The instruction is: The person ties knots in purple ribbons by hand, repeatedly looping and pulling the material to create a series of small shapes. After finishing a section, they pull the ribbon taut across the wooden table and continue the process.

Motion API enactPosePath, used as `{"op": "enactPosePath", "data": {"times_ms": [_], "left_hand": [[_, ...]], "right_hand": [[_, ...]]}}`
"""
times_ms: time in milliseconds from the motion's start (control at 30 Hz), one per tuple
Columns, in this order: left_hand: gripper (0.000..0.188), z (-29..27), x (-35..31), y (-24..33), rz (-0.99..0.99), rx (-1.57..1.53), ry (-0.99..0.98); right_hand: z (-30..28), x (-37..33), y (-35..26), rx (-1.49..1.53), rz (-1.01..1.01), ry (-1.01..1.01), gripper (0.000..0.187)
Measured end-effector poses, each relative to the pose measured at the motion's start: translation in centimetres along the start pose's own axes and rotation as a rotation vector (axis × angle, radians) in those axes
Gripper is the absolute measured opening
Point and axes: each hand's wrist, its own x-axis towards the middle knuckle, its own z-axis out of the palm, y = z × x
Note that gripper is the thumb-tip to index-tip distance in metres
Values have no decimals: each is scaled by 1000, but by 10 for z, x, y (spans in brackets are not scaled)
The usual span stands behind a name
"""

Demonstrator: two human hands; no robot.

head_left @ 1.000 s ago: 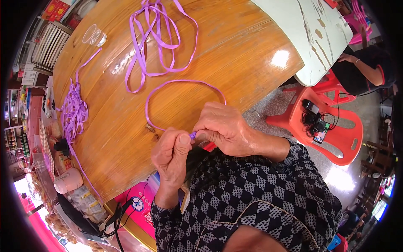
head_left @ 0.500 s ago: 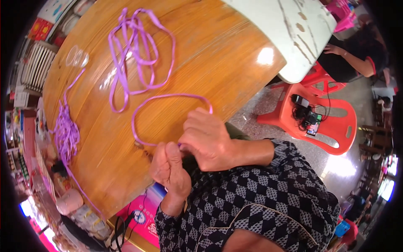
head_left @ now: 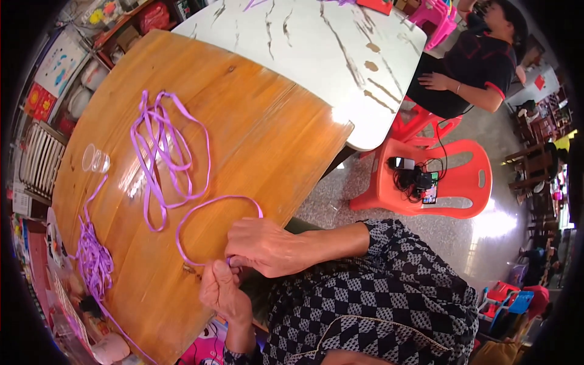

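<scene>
Since a second ago the view has swung: the left hand (head_left: 228, 293) and right hand (head_left: 264, 248) sit farther toward seven o'clock, more of the white tabletop (head_left: 292, 39) shows near twelve, and a co-worker (head_left: 473, 64) shows more fully at two. The bunched part of the purple ribbon loop (head_left: 178, 234), plain between the fingertips then, is now mostly covered. The loop spreads over the wooden tabletop (head_left: 255, 140), bulging toward ten o'clock from the hands; its long axis runs roughly eight to two. Both hands' grips are pinched closed on the ribbon.
</scene>
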Motion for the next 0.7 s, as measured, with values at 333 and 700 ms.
{"op": "enactPosePath", "data": {"times_ms": [333, 700], "left_hand": [[34, -23, 7, 16, -41, 8, -224], [38, 0, 4, -2, 104, 150, 0]], "right_hand": [[-13, 12, -9, -64, -171, -245, 20], [-2, 9, -13, -238, -256, 65, 26]]}}
